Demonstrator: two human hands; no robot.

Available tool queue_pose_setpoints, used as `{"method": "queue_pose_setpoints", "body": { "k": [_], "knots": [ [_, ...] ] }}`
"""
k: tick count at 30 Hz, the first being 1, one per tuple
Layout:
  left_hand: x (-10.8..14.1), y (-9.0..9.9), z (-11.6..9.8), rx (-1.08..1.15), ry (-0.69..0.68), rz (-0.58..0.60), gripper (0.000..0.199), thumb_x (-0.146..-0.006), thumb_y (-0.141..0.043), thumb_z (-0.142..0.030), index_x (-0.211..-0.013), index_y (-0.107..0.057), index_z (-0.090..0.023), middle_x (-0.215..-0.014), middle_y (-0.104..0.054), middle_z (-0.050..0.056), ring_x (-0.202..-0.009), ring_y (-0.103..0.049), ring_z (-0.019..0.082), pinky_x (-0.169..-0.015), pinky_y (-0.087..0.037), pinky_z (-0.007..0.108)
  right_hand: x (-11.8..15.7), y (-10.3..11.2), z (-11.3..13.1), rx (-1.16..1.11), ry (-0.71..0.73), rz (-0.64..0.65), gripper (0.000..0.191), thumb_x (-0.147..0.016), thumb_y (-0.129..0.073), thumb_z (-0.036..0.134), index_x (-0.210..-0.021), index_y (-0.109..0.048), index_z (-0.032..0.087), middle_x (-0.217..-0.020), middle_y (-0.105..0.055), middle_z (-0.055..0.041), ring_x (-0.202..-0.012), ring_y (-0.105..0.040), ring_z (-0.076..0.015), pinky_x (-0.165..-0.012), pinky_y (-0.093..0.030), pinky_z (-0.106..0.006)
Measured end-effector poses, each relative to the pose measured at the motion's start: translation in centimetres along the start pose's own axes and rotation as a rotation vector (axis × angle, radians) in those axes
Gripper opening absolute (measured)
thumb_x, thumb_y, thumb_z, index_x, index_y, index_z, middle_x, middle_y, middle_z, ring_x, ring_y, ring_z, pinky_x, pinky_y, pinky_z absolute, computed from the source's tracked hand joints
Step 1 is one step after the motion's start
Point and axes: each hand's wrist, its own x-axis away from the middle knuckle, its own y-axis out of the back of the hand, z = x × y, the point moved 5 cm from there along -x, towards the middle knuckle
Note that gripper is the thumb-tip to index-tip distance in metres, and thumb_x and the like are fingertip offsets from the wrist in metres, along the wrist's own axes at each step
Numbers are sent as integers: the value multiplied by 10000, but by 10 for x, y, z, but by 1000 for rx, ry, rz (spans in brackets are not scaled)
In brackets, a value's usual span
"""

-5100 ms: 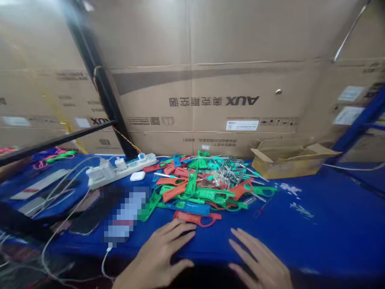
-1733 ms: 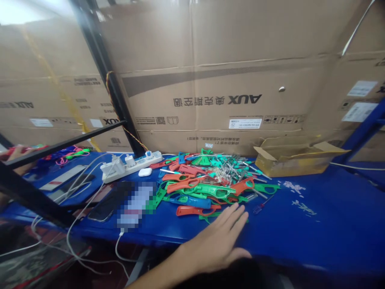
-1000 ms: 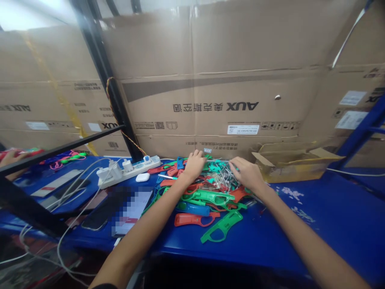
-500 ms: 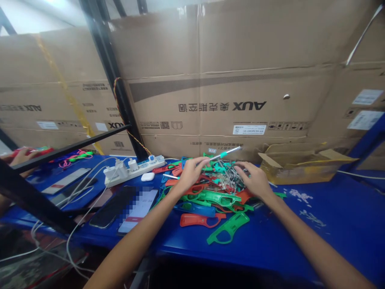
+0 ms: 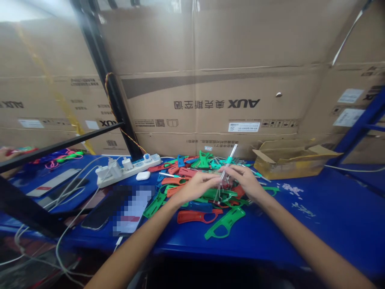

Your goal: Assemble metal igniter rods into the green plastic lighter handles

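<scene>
My left hand is closed in a pinch on the lower end of a slim metal tube with a teal collar, which points up and to the right. My right hand is closed too, its fingertips meeting the left ones at the tube's lower end; what they grip is too small to make out. Thin pale wires dangle below the fingers. Beneath both hands lies a heap of plastic lighter handle shells, among them a green shell, a red shell and a blue shell.
A cardboard box stands open at the back right, near small white scraps. To the left are a power strip, a white earbud case, phones and loose cables. A black post rises there; large cardboard forms the back.
My right hand has come up from the wire pile to meet the left. The tube has swung from nearly level to steeply upright. The view has shifted slightly.
</scene>
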Motion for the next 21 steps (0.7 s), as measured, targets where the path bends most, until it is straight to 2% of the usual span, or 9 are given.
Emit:
{"method": "queue_pose_setpoints", "body": {
  "k": [4, 7, 9, 11, 14, 17, 21],
  "knots": [
    [3, 9, -5, -197, -143, -97, 330, -1075, -500, -373, -1068, -761, -171, -1071, -752, 95, -1055, -682, 247, -984, -520, 405, -2, 6, -1, -93, -21, 13, 526, -935, -544, 670, -931, -749, 185, -812, -733, -59, -670, -631, -179, -585, -510, -287],
    [7, 19, -6, -330, -213, -216, 290, -1056, -549, -329, -1259, -682, -171, -1286, -669, 151, -1234, -591, 299, -1076, -451, 515, -3, 8, -1, -106, -37, 63, 497, -909, -592, 668, -904, -726, 188, -705, -695, -26, -616, -613, -167, -600, -508, -293],
    [8, 23, -10, -423, -269, -252, 362, -1049, -567, -301, -1394, -583, -191, -1445, -567, 165, -1363, -498, 313, -1135, -396, 559, -2, 7, 0, -100, -48, 121, 484, -908, -604, 659, -873, -711, 189, -651, -669, -3, -572, -591, -153, -590, -494, -286],
    [10, 19, -20, -571, -371, -228, 446, -1047, -575, -285, -1475, -491, -197, -1525, -498, 168, -1439, -426, 310, -1173, -369, 559, 1, 3, 2, -81, -59, 201, 475, -918, -608, 638, -799, -689, 185, -613, -648, 11, -538, -567, -137, -572, -475, -272],
    [11, 4, -31, -775, -480, -116, 524, -1043, -581, -322, -1514, -421, -159, -1524, -509, 173, -1469, -396, 307, -1203, -349, 547, 8, -7, 6, -37, -71, 333, 488, -937, -601, 609, -714, -662, 180, -569, -627, 22, -493, -537, -120, -534, -447, -253],
    [12, -7, -31, -813, -450, -32, 485, -1050, -569, -339, -1484, -456, -155, -1437, -605, 145, -1373, -522, 286, -1191, -375, 534, 14, -12, 9, 18, -63, 434, 486, -948, -581, 611, -765, -710, 180, -564, -631, 29, -499, -552, -127, -525, -452, -247],
    [19, -11, -21, -840, -386, 17, 354, -1079, -466, -169, -1428, -522, -166, -1329, -684, 132, -1210, -662, 242, -1024, -539, 438, 17, -3, 14, 115, -28, 540, 460, -945, -591, 610, -925, -790, 196, -653, -706, 12, -563, -616, -148, -555, -509, -259]
  ]
}}
